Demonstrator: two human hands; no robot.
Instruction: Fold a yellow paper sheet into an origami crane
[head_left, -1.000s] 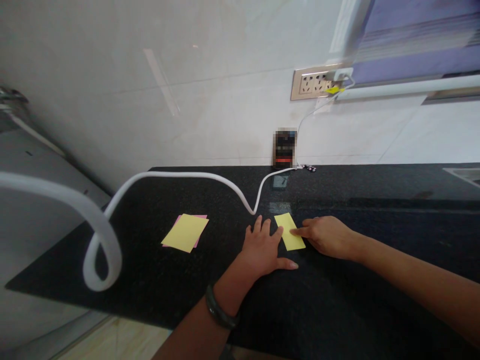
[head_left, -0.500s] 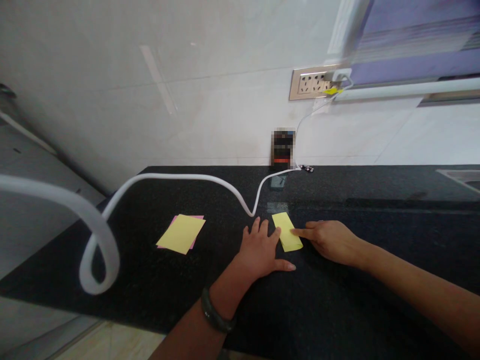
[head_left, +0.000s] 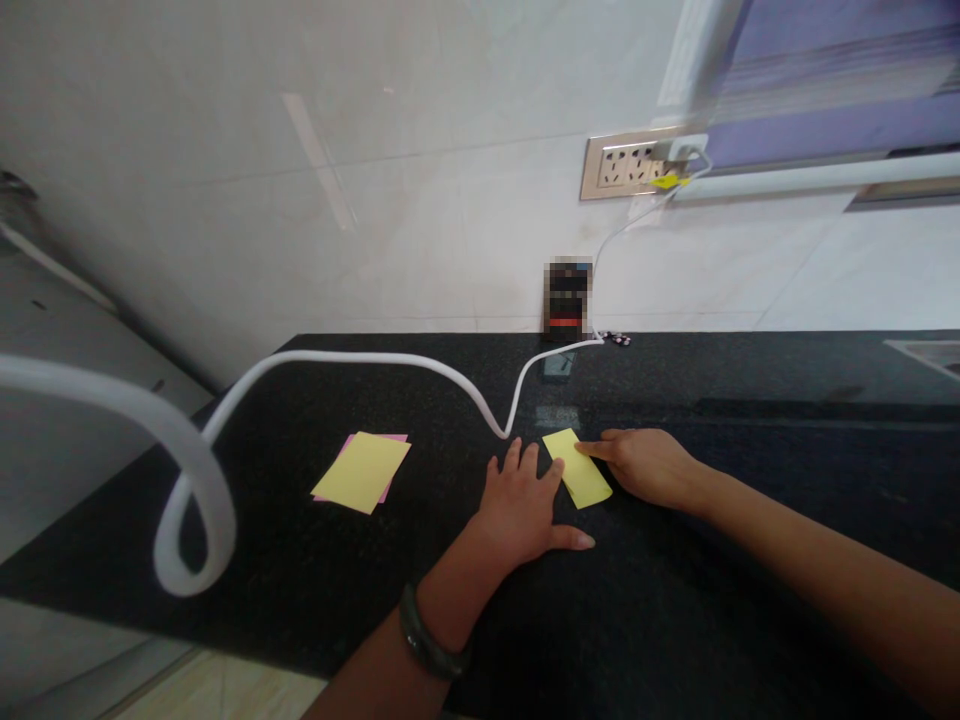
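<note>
Head view showed a yellow slip (head_left: 585, 480) just right of the frame's centre, slanting on a black countertop (head_left: 247, 540); its narrow shape suggested one fold already made, while its lower left edge seemed not quite closed, so the crease was perhaps not fully pressed; no second fold could be seen. The right hand (head_left: 649, 465), just to the right of the slip, had its index finger stretched out, the tip on the slip's upper part; the other fingers appeared curled in, though whether they pressed tightly together, or where the thumb lay, could not be told. The left hand (head_left: 517, 510) lay palm down below the frame's centre, its fingers spread and thumb well out, pinching nothing; one fingertip met the slip's left edge, as if to steady it; a dark bangle (head_left: 431, 640) circled that wrist. Left of centre, a yellow sheet (head_left: 364, 472) lay turned over a pink sheet (head_left: 388, 490), whose corners peeped out; the yellow one looked flat and unfolded, and neither hand touched the pair. Farther out, a white tube (head_left: 360, 356) looped in from the left edge and dipped to a bend near the left fingertips; a pixelated dark object (head_left: 566, 300) stood by the wall (head_left: 450, 230) above the slip; towards the upper right, a plug (head_left: 682, 148) sat in a socket panel (head_left: 611, 168).
</note>
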